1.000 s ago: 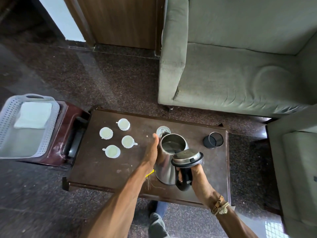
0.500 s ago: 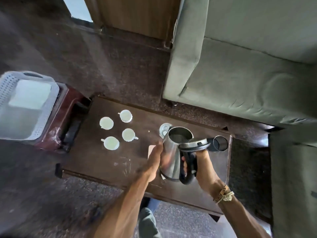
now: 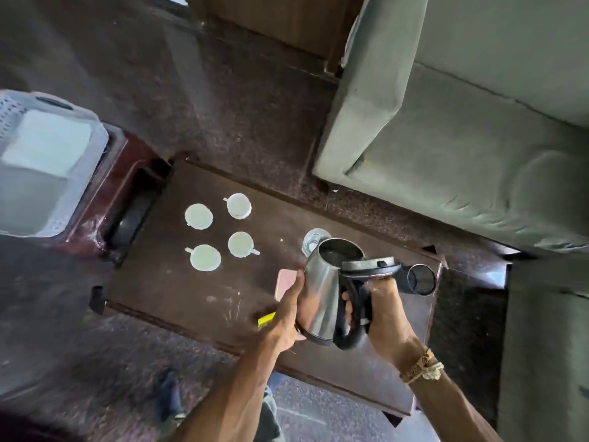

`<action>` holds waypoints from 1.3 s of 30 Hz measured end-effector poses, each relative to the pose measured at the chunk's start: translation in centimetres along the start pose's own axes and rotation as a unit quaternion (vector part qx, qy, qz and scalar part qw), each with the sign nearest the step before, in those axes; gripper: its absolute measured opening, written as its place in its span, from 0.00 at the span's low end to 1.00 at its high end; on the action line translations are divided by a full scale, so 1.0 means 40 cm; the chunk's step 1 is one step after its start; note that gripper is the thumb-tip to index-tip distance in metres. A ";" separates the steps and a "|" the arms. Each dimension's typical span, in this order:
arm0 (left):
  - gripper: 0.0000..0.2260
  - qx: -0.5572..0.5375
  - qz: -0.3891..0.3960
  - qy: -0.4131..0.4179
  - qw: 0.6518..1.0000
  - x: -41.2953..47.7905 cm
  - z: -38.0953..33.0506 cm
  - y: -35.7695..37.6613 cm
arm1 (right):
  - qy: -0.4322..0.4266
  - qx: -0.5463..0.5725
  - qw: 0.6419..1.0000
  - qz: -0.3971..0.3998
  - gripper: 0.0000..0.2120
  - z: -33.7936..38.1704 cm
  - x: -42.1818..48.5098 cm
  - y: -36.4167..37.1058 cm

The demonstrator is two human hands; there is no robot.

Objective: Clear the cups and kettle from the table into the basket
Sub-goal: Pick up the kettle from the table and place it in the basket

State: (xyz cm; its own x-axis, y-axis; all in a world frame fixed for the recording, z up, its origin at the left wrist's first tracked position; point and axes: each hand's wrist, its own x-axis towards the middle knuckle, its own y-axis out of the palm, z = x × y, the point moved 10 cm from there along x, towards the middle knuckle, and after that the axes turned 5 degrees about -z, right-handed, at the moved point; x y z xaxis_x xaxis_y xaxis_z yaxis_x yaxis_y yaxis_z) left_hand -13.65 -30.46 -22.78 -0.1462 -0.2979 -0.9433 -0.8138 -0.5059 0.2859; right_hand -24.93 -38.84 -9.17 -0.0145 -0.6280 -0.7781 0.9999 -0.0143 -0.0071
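Steel kettle [image 3: 322, 282], lid open: tilted over the right half of the table [image 3: 178, 282], right hand [image 3: 382, 317] wrapped round its black handle, left hand [image 3: 288, 314] pressed flat to its side, thumb straight. Four white cups [image 3: 199, 215]: grouped on the table's left half. Grey basket [image 3: 41, 186]: on a red-brown stand [image 3: 105, 199] left of the table.

Cups [image 3: 220, 231] left of kettle [image 3: 325, 288]
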 end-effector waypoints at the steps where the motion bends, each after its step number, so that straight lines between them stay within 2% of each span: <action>1: 0.44 -0.011 -0.002 -0.004 1.000 0.008 0.005 -0.003 | 0.028 0.008 0.999 -0.014 0.24 -0.009 0.006 -0.002; 3: 0.41 -0.028 -0.001 -0.009 1.000 0.025 0.013 -0.003 | 0.074 0.016 0.997 -0.019 0.27 -0.025 0.016 0.000; 7: 0.32 -0.049 0.013 -0.024 0.998 0.050 0.026 -0.003 | 0.083 0.008 0.996 -0.017 0.27 -0.032 0.038 0.005; 12: 0.35 -0.055 0.002 -0.042 0.998 0.073 0.043 -0.014 | 0.089 -0.010 0.996 -0.006 0.33 -0.041 0.050 0.015; 19: 0.46 -0.050 -0.029 -0.059 0.997 0.066 0.041 -0.016 | 0.104 -0.002 0.995 0.004 0.36 -0.037 0.058 0.020; 24: 0.45 -0.050 -0.020 -0.058 0.997 0.048 0.026 0.002 | 0.105 -0.003 0.994 0.010 0.37 -0.034 0.059 0.020; 30: 0.37 -0.071 -0.006 -0.067 0.995 0.037 0.011 0.020 | 0.097 -0.020 0.995 0.016 0.36 -0.015 0.069 0.016; 39: 0.42 -0.078 0.006 -0.090 0.993 0.033 0.032 0.039 | 0.098 -0.028 0.995 0.015 0.37 -0.004 0.058 0.007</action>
State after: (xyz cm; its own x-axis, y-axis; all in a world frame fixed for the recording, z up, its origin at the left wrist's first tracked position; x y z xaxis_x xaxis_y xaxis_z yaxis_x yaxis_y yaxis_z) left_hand -15.83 -30.62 -23.78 -0.2647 -0.1625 -0.9506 -0.7162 -0.6270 0.3066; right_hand -24.70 -40.18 -11.06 0.0117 -0.4633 -0.8861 0.9987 0.0486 -0.0122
